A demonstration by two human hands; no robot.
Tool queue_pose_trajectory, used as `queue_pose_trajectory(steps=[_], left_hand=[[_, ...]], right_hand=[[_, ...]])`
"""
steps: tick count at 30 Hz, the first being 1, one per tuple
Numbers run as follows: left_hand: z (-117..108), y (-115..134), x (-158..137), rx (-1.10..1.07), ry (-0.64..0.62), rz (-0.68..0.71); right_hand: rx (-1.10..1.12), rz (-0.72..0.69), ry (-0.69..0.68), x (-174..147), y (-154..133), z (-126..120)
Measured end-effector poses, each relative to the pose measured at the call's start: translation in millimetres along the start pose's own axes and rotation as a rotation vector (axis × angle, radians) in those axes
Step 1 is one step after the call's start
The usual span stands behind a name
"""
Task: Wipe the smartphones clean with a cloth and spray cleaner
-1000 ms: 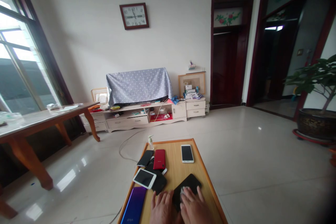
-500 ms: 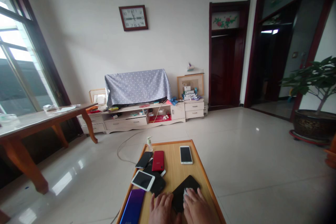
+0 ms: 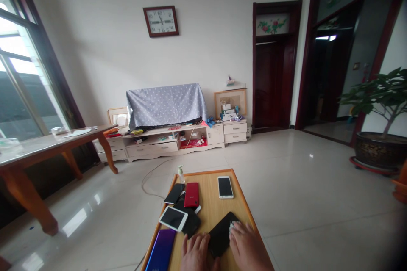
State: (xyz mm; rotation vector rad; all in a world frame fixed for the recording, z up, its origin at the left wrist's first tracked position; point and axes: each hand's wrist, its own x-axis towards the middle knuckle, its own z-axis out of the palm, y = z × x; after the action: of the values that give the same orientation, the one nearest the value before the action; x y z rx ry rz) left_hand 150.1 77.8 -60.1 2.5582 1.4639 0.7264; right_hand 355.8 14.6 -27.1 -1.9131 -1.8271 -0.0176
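A black phone lies flat and slanted on the small wooden table. My left hand holds it steady at its near left corner, fingers along the edge and thumb at the near end. Over the phone's right side, my right hand is closed on a small crumpled white wipe, pressed near the edge of the dark surface. To the left are a purple-blue phone, a white phone, a red phone and a black phone, some overlapping.
Another white phone lies at the table's far right. A small pump bottle stands at the far left corner. Beyond are a low white cabinet, a larger table and a potted plant.
My right hand has slid with the wipe to the right and slightly away across the black phone. My left hand and the phone look unmoved.
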Motion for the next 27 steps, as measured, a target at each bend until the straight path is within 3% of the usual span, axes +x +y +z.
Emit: queue_pose_trajectory(steps=[6,8,11,14,18,22,24,27], left_hand=[[-5,-5,4,0.003,-0.096,-0.005],[-9,-6,4,-0.004,-0.119,0.0],[-14,-7,3,-0.039,-0.156,0.009],[-16,-6,3,-0.067,-0.192,-0.002],[-17,-1,4,-0.048,-0.181,-0.044],[-20,3,5,-0.017,-0.198,-0.068],[-22,3,5,-0.012,-0.201,-0.065],[-21,0,4,-0.031,-0.2,-0.045]], right_hand=[[0.059,-0.199,-0.185,-15,-22,57],[0.068,-0.18,-0.161,-14,-22,50],[0.04,-0.036,-0.041,-5,-12,15],[-0.014,0.021,0.008,2,-2,-8],[-0.008,-0.04,0.015,-2,-14,19],[0.063,-0.182,-0.161,-10,-37,55],[0.1,-0.181,-0.174,-9,-40,50],[0.107,-0.059,-0.058,-1,-29,19]])
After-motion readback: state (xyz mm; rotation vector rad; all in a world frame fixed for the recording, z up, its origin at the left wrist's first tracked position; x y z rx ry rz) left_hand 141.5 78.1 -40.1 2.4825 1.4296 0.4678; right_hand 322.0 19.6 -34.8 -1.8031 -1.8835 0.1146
